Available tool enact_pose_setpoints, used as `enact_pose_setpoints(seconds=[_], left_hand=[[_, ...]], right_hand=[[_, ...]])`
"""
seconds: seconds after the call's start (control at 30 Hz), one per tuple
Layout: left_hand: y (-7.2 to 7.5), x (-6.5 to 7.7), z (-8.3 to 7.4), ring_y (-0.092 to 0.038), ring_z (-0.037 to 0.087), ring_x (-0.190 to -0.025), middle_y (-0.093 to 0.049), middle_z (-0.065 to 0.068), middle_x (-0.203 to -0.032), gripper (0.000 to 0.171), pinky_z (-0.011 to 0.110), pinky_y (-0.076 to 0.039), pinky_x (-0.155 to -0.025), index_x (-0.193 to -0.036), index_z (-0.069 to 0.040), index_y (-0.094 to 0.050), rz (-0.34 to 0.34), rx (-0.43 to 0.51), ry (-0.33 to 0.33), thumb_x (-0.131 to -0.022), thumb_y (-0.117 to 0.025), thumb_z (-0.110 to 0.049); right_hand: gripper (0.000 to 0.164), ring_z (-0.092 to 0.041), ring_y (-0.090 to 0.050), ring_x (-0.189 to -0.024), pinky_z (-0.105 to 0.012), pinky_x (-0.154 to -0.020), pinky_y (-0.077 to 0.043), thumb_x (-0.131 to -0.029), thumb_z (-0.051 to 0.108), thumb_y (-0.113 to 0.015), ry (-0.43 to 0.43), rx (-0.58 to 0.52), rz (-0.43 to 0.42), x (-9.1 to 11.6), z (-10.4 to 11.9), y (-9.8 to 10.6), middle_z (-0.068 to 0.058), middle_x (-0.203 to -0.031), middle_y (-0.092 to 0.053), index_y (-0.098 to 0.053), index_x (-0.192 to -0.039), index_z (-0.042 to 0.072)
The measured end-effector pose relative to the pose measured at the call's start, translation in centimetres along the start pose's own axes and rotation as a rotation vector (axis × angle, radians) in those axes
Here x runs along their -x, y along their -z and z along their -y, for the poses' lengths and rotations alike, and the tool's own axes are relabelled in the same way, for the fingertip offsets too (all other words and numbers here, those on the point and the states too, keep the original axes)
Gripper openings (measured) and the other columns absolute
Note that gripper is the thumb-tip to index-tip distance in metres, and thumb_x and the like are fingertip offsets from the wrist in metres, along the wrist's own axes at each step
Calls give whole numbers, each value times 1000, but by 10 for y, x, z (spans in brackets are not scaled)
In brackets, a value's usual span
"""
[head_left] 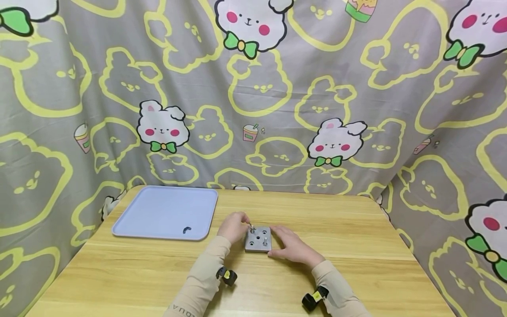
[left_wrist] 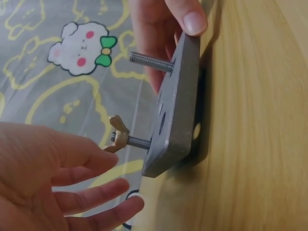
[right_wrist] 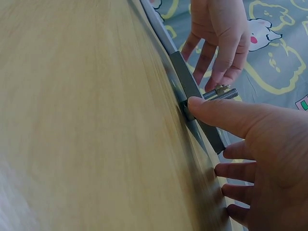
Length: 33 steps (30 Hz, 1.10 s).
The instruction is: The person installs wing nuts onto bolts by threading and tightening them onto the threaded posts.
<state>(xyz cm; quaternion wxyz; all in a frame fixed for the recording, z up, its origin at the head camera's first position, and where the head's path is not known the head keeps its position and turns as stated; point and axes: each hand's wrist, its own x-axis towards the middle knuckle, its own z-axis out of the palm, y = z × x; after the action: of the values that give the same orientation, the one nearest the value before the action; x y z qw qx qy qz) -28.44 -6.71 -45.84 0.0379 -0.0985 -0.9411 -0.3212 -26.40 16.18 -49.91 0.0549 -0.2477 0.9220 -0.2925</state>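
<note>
A grey metal plate (head_left: 255, 248) with several holes lies in front of me, raised a little off the tabletop. Two threaded bolts stand up from it. The near-right bolt (head_left: 265, 241) is bare; a brass-coloured wing nut (left_wrist: 121, 138) sits near the top of the other one, at the far-left corner. My left hand (head_left: 233, 226) is at this wing nut, its fingertips just beside or touching it, fingers loosely extended. With thumb and fingers, my right hand (head_left: 295, 246) holds the plate at its right side.
To the left on the wooden table (head_left: 340, 220) lies a pale blue tray (head_left: 166, 211). A small dark curved piece (head_left: 187, 230) is in its near-right corner. A patterned curtain (head_left: 273, 105) hangs behind the table and along both sides.
</note>
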Motion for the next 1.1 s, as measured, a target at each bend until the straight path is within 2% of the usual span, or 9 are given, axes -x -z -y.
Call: enact_pose_setpoints(seconds=[0.1,0.3,0.5,0.63,0.8,0.9,1.0,1.1], left_hand=[[0,0,0,-66,30,-97,-70,13,-102,19,45,-54,-86,-95,-10,-69,37,25,-22,-77,-68,-4],[0,-1,1,-64,33,-102,-68,16,-111,28,48,-54,-87,-107,-10,-70,125,81,-26,-80,-69,-4],[0,-1,1,-63,34,-108,-66,17,-118,35,51,-52,-91,-112,-12,-68,189,68,-49,-78,-72,-7],[-1,-1,1,-63,34,-108,-66,17,-119,34,51,-52,-92,-115,-11,-67,168,72,-22,-81,-71,-9],[-1,-1,-1,-64,34,-106,-67,17,-115,30,49,-53,-91,-113,-9,-67,91,55,13,-83,-70,-10],[0,0,-1,-65,31,-99,-69,15,-108,21,46,-54,-86,-103,-8,-67,43,25,23,-82,-71,-12],[0,0,-1,-63,24,-85,-69,9,-95,9,38,-54,-73,-88,-10,-65,14,-4,45,-82,-71,-14],[1,1,-2,-60,19,-75,-68,6,-87,8,33,-50,-65,-79,-12,-64,9,-19,57,-83,-70,-15]], right_hand=[[85,-45,-34,-140,-64,-115,-27,-82,41,-74,-4,-4,4,0,1,0,-26,-150,-38,-37,-148,3],[84,-46,-33,-141,-64,-114,-27,-82,40,-74,-9,-6,5,1,2,1,-27,-151,-38,-37,-148,3],[84,-46,-33,-141,-64,-115,-26,-83,41,-74,-16,-5,8,2,3,2,-27,-151,-37,-37,-148,4],[85,-45,-31,-142,-64,-115,-25,-83,43,-73,-23,2,12,2,2,1,-26,-152,-36,-35,-149,5],[86,-45,-31,-142,-64,-115,-25,-82,43,-73,-20,-2,10,2,1,0,-26,-152,-36,-35,-149,5],[86,-45,-32,-141,-64,-115,-26,-82,43,-74,-14,3,6,2,1,0,-26,-152,-37,-35,-149,4],[86,-45,-33,-141,-64,-115,-26,-82,43,-73,-14,5,5,1,2,0,-26,-151,-37,-35,-149,4],[86,-45,-33,-141,-63,-115,-26,-82,43,-73,-15,3,5,2,2,1,-26,-151,-37,-35,-149,4]])
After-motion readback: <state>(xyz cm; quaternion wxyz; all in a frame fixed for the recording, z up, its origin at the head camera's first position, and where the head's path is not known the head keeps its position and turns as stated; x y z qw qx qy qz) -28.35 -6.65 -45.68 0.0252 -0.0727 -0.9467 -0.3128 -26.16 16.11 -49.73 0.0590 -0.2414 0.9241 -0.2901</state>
